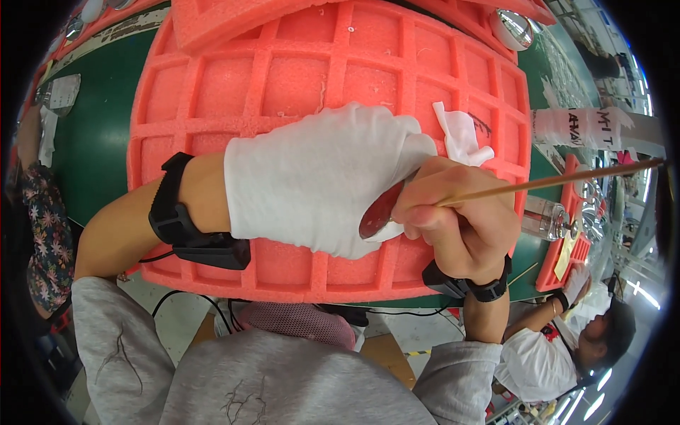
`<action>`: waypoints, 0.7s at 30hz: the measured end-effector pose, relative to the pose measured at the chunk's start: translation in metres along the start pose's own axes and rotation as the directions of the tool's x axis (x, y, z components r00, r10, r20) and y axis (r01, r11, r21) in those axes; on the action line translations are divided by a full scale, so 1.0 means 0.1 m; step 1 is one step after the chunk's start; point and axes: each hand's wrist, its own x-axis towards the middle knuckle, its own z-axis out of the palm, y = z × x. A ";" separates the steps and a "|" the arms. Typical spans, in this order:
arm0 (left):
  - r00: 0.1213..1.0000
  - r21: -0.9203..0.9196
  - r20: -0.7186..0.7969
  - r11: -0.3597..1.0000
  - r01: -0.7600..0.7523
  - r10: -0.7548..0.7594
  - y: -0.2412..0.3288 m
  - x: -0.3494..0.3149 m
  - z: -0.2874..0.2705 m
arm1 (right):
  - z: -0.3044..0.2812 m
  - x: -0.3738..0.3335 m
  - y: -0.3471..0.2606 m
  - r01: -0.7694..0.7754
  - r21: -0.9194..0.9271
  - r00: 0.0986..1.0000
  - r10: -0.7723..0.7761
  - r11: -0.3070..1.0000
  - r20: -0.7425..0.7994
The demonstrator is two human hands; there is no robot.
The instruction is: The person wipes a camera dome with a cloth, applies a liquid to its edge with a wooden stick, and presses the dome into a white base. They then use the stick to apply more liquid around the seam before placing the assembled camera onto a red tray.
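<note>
My left hand [326, 177], in a white glove, is closed round a smooth, mirror-like piece [380, 212] with a curved edge. Red foam reflects in its surface, and the glove covers most of it. My bare right hand [464, 212] pinches a thin wooden stick [559, 182] between thumb and fingers. The long end of the stick slants up to the right; its working end is hidden by my fingers, close against the shiny piece. Both hands are above a red foam tray [227, 88] divided into square pockets. A crumpled white cloth [464, 138] lies on the tray beyond my right hand.
A green table [99, 134] carries the tray. More red foam [219, 18] overlaps the far edge, with a shiny rounded metal piece [513, 30] at far right. A clear bottle [544, 216] is right of the tray. Co-workers sit at left and right [545, 361].
</note>
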 end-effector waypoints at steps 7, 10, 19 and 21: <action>0.982 0.019 -0.127 0.990 -0.140 0.141 -0.10 -0.01 0.06 | -0.04 0.06 0.00 0.141 -0.234 0.974 -0.093 0.962 0.206; 0.985 -0.071 -0.146 0.992 -0.101 0.090 -0.11 -0.02 0.08 | -0.03 -0.03 0.07 -0.021 -0.015 1.000 0.021 1.000 0.007; 0.998 -0.165 -0.049 0.986 0.017 -0.026 -0.04 -0.02 0.00 | 0.06 -0.04 0.04 -0.090 0.060 0.986 0.097 0.994 -0.132; 0.999 -0.137 -0.040 0.990 0.020 -0.026 -0.03 -0.02 -0.02 | 0.05 -0.04 0.05 -0.040 0.015 0.993 0.042 0.999 -0.111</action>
